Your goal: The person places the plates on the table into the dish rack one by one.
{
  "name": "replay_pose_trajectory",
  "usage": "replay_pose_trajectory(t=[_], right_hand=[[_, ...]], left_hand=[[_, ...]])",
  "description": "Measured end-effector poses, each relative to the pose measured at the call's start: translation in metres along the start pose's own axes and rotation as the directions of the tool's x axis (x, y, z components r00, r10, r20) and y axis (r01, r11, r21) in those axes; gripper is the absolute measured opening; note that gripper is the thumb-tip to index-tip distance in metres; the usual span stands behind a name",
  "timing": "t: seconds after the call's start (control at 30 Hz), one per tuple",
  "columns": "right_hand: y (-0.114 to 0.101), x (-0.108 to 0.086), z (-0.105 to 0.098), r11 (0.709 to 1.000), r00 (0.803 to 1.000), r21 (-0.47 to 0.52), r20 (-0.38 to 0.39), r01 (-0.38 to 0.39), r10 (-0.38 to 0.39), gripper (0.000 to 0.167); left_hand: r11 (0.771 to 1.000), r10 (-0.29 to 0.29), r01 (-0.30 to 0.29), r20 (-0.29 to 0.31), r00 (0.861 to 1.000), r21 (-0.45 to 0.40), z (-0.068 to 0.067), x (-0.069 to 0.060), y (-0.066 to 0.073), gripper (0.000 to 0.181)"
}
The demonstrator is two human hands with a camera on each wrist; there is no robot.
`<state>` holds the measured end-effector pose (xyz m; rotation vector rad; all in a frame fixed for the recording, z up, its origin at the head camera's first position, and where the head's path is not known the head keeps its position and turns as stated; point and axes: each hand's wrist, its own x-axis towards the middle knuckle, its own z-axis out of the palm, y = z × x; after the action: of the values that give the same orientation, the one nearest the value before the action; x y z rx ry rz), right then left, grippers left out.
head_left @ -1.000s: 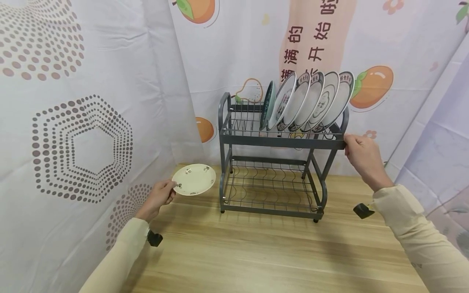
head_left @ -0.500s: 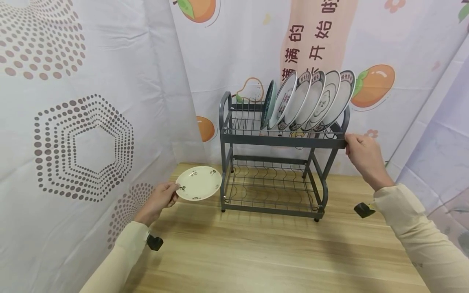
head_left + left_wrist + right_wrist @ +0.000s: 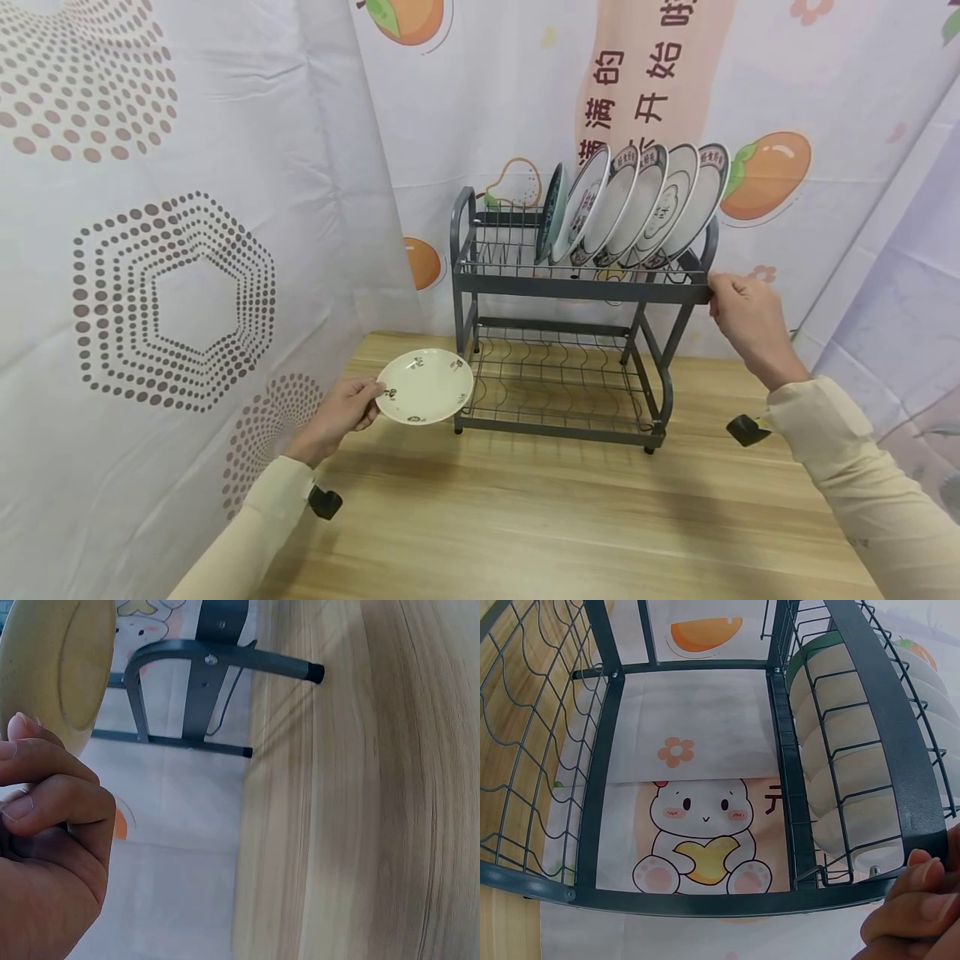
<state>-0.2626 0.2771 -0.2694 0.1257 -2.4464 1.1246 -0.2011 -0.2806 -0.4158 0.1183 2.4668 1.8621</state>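
Note:
A cream plate (image 3: pixel 424 387) with small dark motifs near its rim is pinched at its left edge by my left hand (image 3: pixel 347 414). The plate is held above the table, just left of and in front of the rack's lower tier. In the left wrist view the plate's underside (image 3: pixel 56 667) shows above my curled fingers (image 3: pixel 64 802). My right hand (image 3: pixel 750 321) grips the front right corner of the dark grey two-tier dish rack (image 3: pixel 585 287). Several plates (image 3: pixel 618 212) stand on edge in the upper tier, toward its right; the leftmost one is green (image 3: pixel 552 212).
The rack's lower wire tier (image 3: pixel 555 379) holds no plates. Wires show at the left of the upper tier (image 3: pixel 498 242). The wooden table (image 3: pixel 525 517) stretches in front. Printed curtains (image 3: pixel 480 83) hang behind and at the left.
My left hand has carried the cream plate to the right and slightly toward me, up to the rack's front left leg. The right hand stays on the rack's corner.

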Motion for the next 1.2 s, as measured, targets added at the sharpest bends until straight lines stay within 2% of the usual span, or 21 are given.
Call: replay_pose_trajectory(t=[0.27, 0.6, 0.8, 0.9, 1.07, 1.2], right_hand=[[0.001, 0.000, -0.001, 1.000, 1.000, -0.018, -0.016, 0.012, -0.012, 0.054], [0.000, -0.001, 0.002, 0.999, 1.000, 0.035, -0.011, -0.016, 0.016, 0.052], [-0.002, -0.001, 0.003, 0.997, 1.000, 0.067, -0.001, -0.024, 0.024, 0.050], [-0.002, -0.001, 0.004, 0.992, 0.999, 0.115, 0.015, -0.042, 0.040, 0.052], [0.014, -0.009, 0.012, 0.979, 0.998, 0.195, 0.035, -0.056, 0.050, 0.066], [0.038, -0.033, 0.035, 0.982, 0.998, 0.189, 0.055, -0.002, -0.009, 0.070]], left_hand=[[1.000, 0.013, -0.012, 0.079, 0.997, -0.013, 0.013, -0.001, 0.006, 0.033], [1.000, -0.011, 0.013, 0.116, 0.993, -0.018, 0.030, -0.002, 0.010, 0.030], [1.000, 0.014, -0.011, 0.138, 0.990, -0.022, 0.037, 0.000, 0.009, 0.030], [1.000, 0.009, -0.006, 0.144, 0.990, -0.024, 0.041, 0.002, 0.009, 0.029], [1.000, 0.007, -0.005, 0.155, 0.988, -0.011, 0.047, 0.003, 0.009, 0.029], [1.000, 0.001, 0.001, 0.160, 0.987, -0.015, 0.051, 0.001, 0.010, 0.029]])
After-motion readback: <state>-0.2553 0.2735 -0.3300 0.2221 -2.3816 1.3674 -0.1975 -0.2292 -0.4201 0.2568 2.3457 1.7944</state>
